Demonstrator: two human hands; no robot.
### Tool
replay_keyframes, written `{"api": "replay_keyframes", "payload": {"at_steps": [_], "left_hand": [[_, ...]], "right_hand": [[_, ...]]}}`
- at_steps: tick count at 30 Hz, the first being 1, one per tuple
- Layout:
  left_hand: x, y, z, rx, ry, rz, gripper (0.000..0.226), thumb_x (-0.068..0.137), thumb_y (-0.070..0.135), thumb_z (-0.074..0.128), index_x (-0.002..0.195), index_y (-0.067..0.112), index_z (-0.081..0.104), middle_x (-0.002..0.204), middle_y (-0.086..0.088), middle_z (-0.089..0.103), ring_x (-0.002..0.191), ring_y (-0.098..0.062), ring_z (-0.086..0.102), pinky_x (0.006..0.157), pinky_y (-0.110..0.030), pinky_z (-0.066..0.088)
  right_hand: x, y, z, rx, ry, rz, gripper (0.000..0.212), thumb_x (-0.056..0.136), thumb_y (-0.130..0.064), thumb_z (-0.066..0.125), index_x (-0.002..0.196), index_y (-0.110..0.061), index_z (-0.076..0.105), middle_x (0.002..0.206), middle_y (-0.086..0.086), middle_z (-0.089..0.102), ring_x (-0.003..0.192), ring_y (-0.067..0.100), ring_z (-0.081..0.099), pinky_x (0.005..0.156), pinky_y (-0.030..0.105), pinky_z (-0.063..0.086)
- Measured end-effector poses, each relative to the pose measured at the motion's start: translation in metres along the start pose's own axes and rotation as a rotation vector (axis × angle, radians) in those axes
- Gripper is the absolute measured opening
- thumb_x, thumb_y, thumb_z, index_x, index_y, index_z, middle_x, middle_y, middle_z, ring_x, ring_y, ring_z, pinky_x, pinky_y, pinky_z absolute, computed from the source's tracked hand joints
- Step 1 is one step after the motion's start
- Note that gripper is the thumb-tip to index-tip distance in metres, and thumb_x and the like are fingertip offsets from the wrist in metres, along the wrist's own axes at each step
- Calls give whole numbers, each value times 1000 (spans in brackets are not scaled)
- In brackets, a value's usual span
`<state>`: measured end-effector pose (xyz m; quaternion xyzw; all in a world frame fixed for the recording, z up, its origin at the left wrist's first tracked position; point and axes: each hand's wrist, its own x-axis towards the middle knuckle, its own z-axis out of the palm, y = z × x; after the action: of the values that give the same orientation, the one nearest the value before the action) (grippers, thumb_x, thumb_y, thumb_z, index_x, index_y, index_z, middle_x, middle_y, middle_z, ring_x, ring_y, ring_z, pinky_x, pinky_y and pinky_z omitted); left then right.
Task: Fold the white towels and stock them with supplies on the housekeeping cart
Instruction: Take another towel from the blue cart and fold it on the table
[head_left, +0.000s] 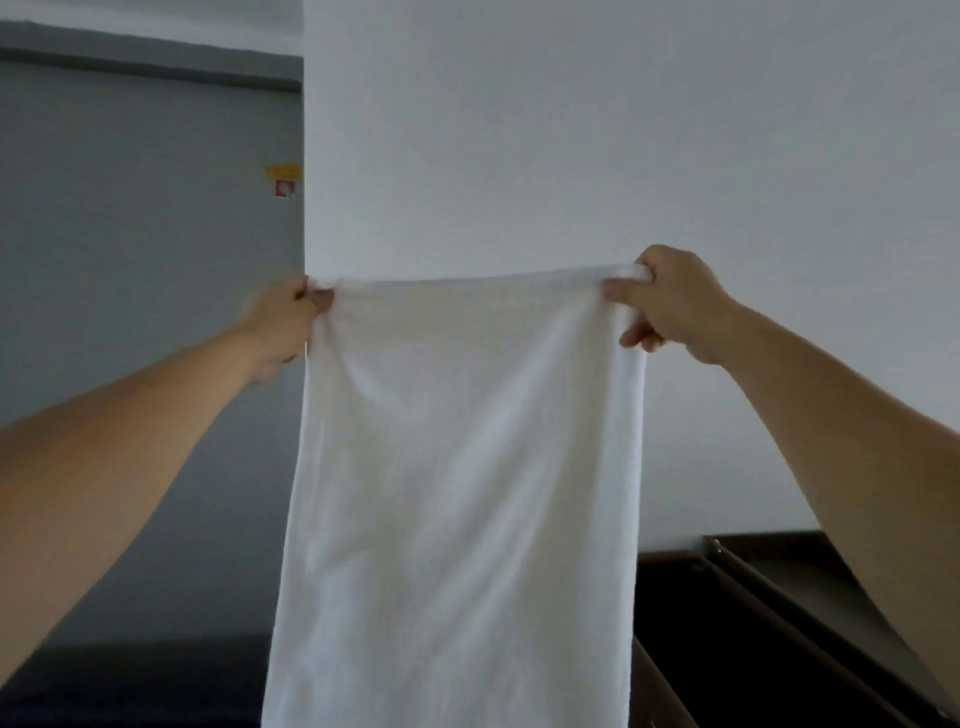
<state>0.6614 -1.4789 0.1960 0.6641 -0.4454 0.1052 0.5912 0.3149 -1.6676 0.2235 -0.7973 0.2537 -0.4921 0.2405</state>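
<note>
The left hand (283, 319) at 9 o'clock and the right hand (670, 304) at 3 o'clock pinch the towel's (457, 493) top corners, fingers clamped. It hangs open, unfolded; the next move likely brings the corners together.

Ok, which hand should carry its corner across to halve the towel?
Probably left: the left hand only pinches the towel corner, easy to swing over; the right hand grips a bunched edge, a steadier anchor.
</note>
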Motion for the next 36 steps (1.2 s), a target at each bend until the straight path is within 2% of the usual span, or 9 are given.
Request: {"api": "replay_keyframes", "payload": {"at_steps": [3, 6, 11, 18, 21, 24, 29, 33, 36], "left_hand": [[-1, 27, -2, -274, 17, -131, 22, 103, 26, 53, 82, 22, 51, 69, -1, 43, 53, -13, 37, 33, -14, 34], [-7, 31, -8, -446, -112, -219, 10, 102, 22, 55, 93, 24, 58, 85, 2, 59, 69, -12, 57, 41, -25, 53], [-3, 20, -4, -528, -111, -186, 8, 101, 22, 57, 101, 22, 65, 103, 1, 64, 90, -20, 64, 50, -34, 59], [-7, 17, 9, -507, 74, -47, 13, 101, 29, 57, 93, 25, 67, 106, -2, 58, 90, -24, 61, 47, -30, 57], [-15, 12, 11, -442, 143, -26, 17, 101, 30, 57, 88, 23, 66, 96, 0, 57, 80, -22, 61, 45, -29, 56], [-30, -17, 17, -339, 8, -137, 18, 101, 25, 56, 89, 12, 60, 89, -6, 52, 72, -22, 56, 41, -29, 54], [-50, -60, 42, -289, -154, -300, 20, 101, 23, 56, 85, 11, 57, 86, -5, 49, 70, -22, 53, 45, -34, 56], [-47, -83, 73, -275, -115, -375, 20, 101, 23, 56, 84, 12, 55, 99, -7, 49, 82, -27, 56, 50, -39, 58], [-31, -75, 95, -228, 6, -347, 19, 102, 23, 52, 83, 20, 51, 110, -12, 51, 94, -32, 57, 59, -45, 60]], "right_hand": [[1, -2, 7, 146, 77, 59, 24, 95, -26, 64, 89, -13, 45, 93, 18, 60, 51, 33, 70, 40, 33, 51], [-4, 2, 2, 122, 100, 28, 23, 93, -28, 66, 88, -14, 48, 91, 19, 64, 53, 35, 70, 50, 45, 60], [-16, 13, 8, 49, 275, -81, 23, 90, -36, 66, 82, -25, 47, 88, 6, 64, 45, 14, 66, 40, 23, 48], [-17, 13, 6, 18, 382, -135, 23, 86, -42, 67, 79, -29, 48, 83, 2, 65, 49, 10, 66, 45, 25, 51], [-21, 20, 8, -5, 239, -98, 23, 83, -39, 70, 86, -31, 48, 84, 3, 68, 51, 7, 65, 46, 20, 49], [-28, 41, 6, -31, -17, 1, 37, 79, -32, 81, 100, -24, 51, 76, 13, 72, 53, 19, 65, 56, 37, 55], [-31, 85, 26, -32, -239, 269, 43, 81, -19, 83, 108, -3, 52, 81, 20, 70, 52, 20, 61, 48, 29, 49], [-26, 120, 54, 5, -206, 363, 32, 84, -19, 80, 96, 5, 64, 68, 14, 68, 54, 20, 62, 50, 28, 51], [-10, 123, 65, 160, -82, 373, 30, 85, -14, 78, 103, 3, 61, 86, 14, 67, 62, 23, 68, 68, 38, 62]]}}
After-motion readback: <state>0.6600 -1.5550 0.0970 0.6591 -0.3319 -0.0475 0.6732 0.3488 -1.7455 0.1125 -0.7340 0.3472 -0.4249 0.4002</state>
